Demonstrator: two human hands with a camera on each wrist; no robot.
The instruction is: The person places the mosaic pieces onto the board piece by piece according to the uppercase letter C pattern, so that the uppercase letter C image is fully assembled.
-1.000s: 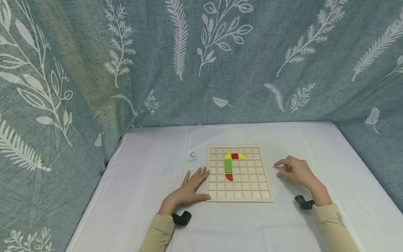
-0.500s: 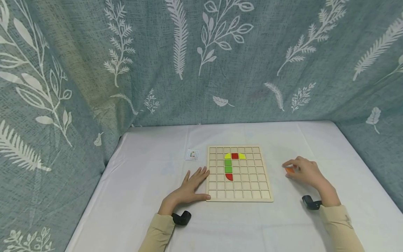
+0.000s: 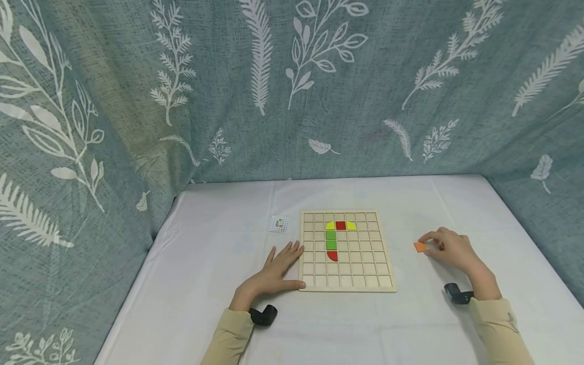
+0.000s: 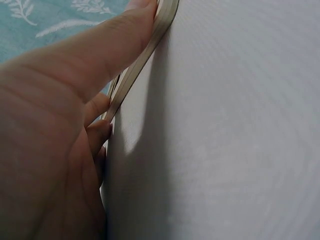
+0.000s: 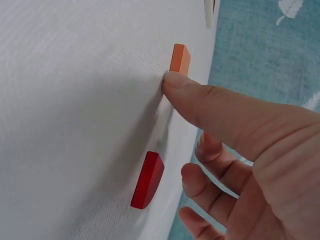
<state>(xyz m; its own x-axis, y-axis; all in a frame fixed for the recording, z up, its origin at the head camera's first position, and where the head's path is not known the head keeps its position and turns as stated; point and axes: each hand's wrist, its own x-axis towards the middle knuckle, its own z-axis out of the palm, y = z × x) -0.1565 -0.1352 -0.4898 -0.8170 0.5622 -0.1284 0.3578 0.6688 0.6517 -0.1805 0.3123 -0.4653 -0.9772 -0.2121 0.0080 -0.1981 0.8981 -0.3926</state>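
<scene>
A wooden grid board (image 3: 365, 270) lies on the white cloth, with yellow, red and green tiles (image 3: 330, 240) set in a hooked line of its cells. My left hand (image 3: 269, 276) is spread at the board's left side, fingertips and thumb touching its edge. Right of the board an orange square tile (image 3: 420, 247) lies on the cloth, just past the fingertips of my right hand (image 3: 451, 248). In the right wrist view the thumb overlaps the tile's near end; contact is unclear. A red curved piece (image 5: 147, 181) lies below that hand, hidden from the head view.
A small card with a printed coloured grid (image 3: 279, 223) lies left of the board's far corner. The white-covered table (image 3: 219, 228) extends around the board. Blue-green patterned curtains (image 3: 347, 121) stand at its back and sides.
My right hand has slid rightward, away from the board, uncovering the orange tile, which stays about where it was. The left hand and the board have not moved.
</scene>
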